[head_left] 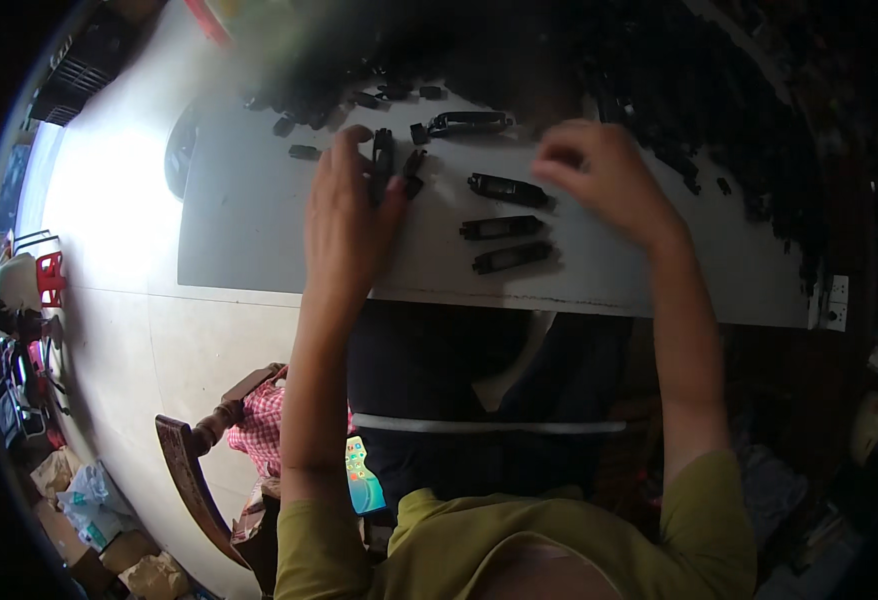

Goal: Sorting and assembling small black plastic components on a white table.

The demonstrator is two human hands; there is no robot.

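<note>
Over the white table, my left hand [347, 205] is spread, thumb apart from the fingers. A long black plastic part [382, 152] lies in the gap between them, and a smaller black piece [414, 172] is by the thumb tip; whether I touch either I cannot tell. My right hand [599, 170] is curled, thumb and fingertips drawn together; anything in them is hidden. Nearest to it is a black plastic frame [507, 189] with a slot. Two similar frames, one [502, 228] above the other [512, 257], lie closer to me. Farther back sits another black frame [469, 123].
Heaps of black parts cover the table's far side [399, 60] and right side [699, 110]. The table's front edge [519, 300] runs before my lap. A wooden chair [194, 450] and a lit phone [363, 478] are at lower left; a red stool [51, 279] stands farther left.
</note>
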